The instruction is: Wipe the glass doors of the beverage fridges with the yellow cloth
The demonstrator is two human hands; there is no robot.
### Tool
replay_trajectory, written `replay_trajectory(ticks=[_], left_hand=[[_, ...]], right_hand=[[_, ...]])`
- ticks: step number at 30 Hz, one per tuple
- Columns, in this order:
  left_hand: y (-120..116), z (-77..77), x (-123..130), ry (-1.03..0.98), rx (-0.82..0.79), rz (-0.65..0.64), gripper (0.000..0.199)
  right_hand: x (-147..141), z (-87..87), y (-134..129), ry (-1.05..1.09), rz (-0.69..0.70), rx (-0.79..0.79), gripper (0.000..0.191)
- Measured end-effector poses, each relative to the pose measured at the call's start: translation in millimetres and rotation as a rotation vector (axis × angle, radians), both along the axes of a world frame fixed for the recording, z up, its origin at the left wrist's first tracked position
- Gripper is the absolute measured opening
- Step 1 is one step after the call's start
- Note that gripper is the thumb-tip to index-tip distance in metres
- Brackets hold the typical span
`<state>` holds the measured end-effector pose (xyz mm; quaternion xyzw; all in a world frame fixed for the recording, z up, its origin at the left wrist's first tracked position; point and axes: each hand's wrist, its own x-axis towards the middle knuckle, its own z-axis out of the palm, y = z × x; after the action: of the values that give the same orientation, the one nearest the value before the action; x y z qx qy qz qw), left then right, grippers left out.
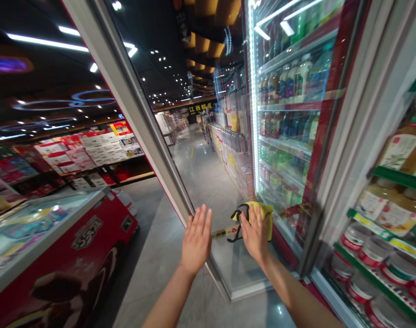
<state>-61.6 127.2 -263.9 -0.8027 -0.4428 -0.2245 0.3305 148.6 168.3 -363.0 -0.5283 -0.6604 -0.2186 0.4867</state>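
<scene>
A glass door [201, 177] of a drinks fridge stands swung open before me, with a pale metal frame along its edge. My left hand [197, 239] lies flat against that frame's edge, fingers stretched out and nothing in them. Against the glass, my right hand [255, 230] presses a yellow cloth [267, 216] with a dark edge, its fingers spread over it. A printed sticker strip [221, 233] runs across the lower glass between my hands. Part of the cloth is hidden under my right hand.
A red chest freezer [92, 237] stands at the left. Lit fridge shelves with bottles [293, 84] show behind the glass. At the right are shelves of jars [375, 253] and bottles [399, 150]. Stacked boxes [107, 148] line the back left. Grey tiled floor [146, 214] lies below.
</scene>
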Motion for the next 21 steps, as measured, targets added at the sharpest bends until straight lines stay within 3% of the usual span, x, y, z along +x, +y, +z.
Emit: replay_trajectory(ticks=[2, 5, 8, 10, 12, 15, 18, 21], left_hand=[[4, 3.9, 10, 0.06, -0.002, -0.031, 0.085], [12, 5.1, 22, 0.056, -0.03, 0.0, 0.088], [18, -1.8, 27, 0.026, -0.033, 0.034, 0.094], [20, -7.8, 27, 0.009, -0.016, 0.043, 0.097], [19, -12.2, 26, -0.005, 0.001, 0.041, 0.099], [18, -14.1, 27, -0.016, 0.002, 0.012, 0.099], [17, -12.8, 28, -0.035, -0.012, -0.006, 0.098], [17, -11.3, 29, -0.053, -0.027, -0.019, 0.094]], right_hand=[[-2, -4.2, -4, -0.071, 0.044, -0.023, 0.049], [10, 16.3, 3, -0.138, 0.097, -0.037, 0.05], [37, 31.6, 15, -0.019, 0.03, 0.006, 0.056], [47, 21.3, 16, 0.133, -0.064, 0.048, 0.065], [45, 0.4, 8, 0.245, -0.138, 0.057, 0.071], [29, -16.1, -5, 0.162, -0.121, -0.022, 0.069], [29, 6.5, -2, 0.004, -0.041, -0.088, 0.062], [50, 30.8, 17, 0.04, -0.059, -0.04, 0.068]])
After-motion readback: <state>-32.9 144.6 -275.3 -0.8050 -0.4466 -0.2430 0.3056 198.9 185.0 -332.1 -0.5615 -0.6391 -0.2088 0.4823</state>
